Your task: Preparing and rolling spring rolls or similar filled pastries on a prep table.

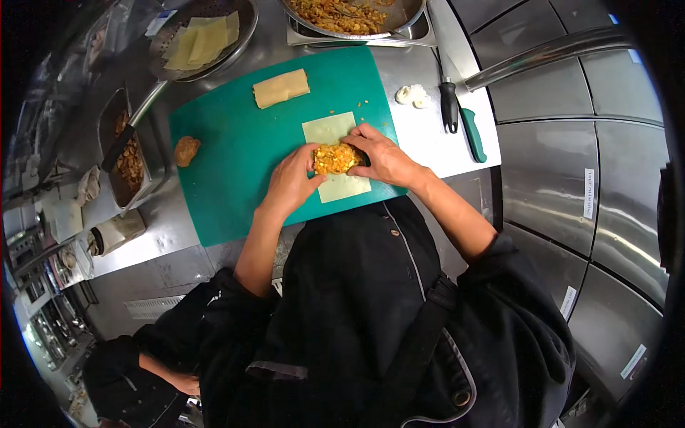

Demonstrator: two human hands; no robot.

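On a green cutting board [230, 139], a pale pasta sheet [329, 128] lies with a mound of orange-yellow chopped filling [335, 158] across its middle. My left hand [293, 179] cups the mound's left end, and my right hand [382, 155] presses its right end between thumb and fingers. Above them rests a folded pasta roll [281, 88]. A brown lump [187, 151] sits at the board's left edge. More filling [342, 16] is in a metal pan [409, 21] beyond the board. Several loose sheets [206, 40] lie in a perforated metal colander [243, 48].
Right of the board are a white creamy dollop [413, 96], a black-handled utensil [449, 107] and a green-handled one [473, 136]. At left stand a metal container [150, 182] of brown pieces and a clear jar [123, 232]. A co-worker's forearm [166, 372] shows at lower left.
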